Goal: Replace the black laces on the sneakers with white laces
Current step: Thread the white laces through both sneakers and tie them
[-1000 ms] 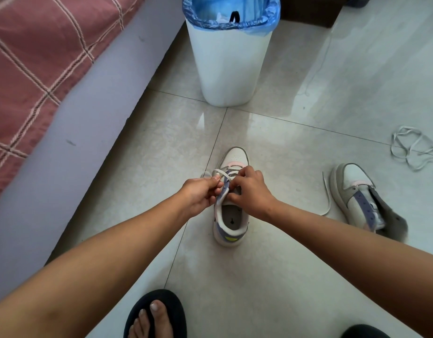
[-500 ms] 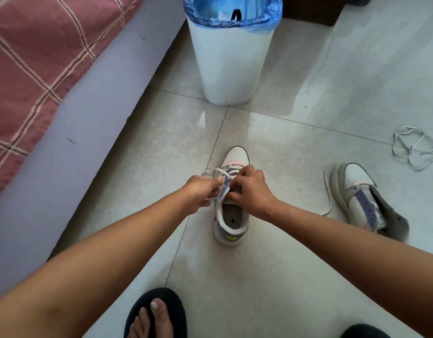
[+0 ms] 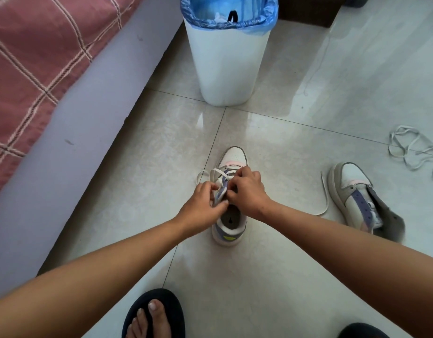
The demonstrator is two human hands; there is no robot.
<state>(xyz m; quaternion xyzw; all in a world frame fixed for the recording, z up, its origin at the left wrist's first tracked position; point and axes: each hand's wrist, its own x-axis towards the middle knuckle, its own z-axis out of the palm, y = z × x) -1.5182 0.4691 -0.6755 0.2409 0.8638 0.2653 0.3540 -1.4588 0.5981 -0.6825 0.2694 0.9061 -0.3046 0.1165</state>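
Pinching the white lace (image 3: 216,172) over the sneaker (image 3: 231,215), left hand (image 3: 202,208) and right hand (image 3: 247,191) both curl tight.

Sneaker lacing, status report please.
Left hand, right hand both pinching white lace on centre sneaker. Second sneaker unlaced. Nothing obstructing.

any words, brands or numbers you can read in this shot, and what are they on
None can be read.
Sneaker being laced: a dark mark on the insole and a yellow patch at the heel, both too small and blurred to read.
Second sneaker: no text visible.
Bin: plain white, no label showing.
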